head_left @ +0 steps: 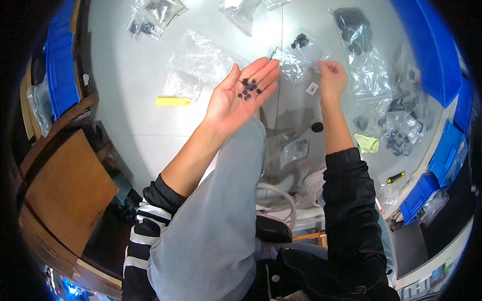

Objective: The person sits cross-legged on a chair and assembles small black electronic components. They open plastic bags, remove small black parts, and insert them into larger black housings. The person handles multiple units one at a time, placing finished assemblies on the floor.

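My left hand (233, 98) is turned palm up with its fingers stretched out flat. Several small black pieces (249, 88) rest loose across its palm and finger bases; they are too small to name more exactly. To the right, my right hand (333, 78) has its fingers pinched together at the edge of a clear plastic bag (296, 62). Dark parts (300, 41) lie bunched at the far end of that bag. Just beside the right fingers is a small white label (312, 89).
A large clear bag (188, 65) and a yellow strip (173, 101) lie left. Bagged black parts (354, 30) lie far right, with more small bags (401, 125) nearer. A round black piece (317, 127) sits by my right forearm. Blue bins (427, 50) line the right edge.
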`<state>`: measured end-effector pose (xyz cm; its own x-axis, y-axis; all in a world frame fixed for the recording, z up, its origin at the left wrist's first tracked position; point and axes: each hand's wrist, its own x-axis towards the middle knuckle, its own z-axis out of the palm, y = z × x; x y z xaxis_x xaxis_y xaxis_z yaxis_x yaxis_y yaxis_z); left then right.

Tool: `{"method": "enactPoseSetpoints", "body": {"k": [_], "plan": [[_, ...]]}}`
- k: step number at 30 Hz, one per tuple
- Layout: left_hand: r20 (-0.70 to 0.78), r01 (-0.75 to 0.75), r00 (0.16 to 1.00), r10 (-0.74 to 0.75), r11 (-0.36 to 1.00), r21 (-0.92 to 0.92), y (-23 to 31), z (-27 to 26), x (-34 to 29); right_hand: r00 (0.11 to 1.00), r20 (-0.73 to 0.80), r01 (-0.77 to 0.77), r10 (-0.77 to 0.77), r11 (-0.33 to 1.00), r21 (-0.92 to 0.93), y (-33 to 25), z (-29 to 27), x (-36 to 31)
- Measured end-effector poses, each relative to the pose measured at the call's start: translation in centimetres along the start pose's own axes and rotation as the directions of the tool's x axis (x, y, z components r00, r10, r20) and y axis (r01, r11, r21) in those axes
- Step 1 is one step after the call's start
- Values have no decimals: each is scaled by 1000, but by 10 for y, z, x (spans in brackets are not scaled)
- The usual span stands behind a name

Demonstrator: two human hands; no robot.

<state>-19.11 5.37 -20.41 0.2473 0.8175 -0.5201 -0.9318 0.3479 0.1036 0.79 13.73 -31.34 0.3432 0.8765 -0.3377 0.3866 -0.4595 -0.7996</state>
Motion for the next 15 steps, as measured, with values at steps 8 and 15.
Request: {"method": "enactPoseSetpoints", "body": {"k": [8,15], "plan": [[63,-48,997,43,996,69,0,18,1,913,400,-301,77,790,534,-40,-22,-75],[0,-331,938,347,893,304,-18,52,4,782,622,-616,-20,116,779,-111,5,-118]]}}
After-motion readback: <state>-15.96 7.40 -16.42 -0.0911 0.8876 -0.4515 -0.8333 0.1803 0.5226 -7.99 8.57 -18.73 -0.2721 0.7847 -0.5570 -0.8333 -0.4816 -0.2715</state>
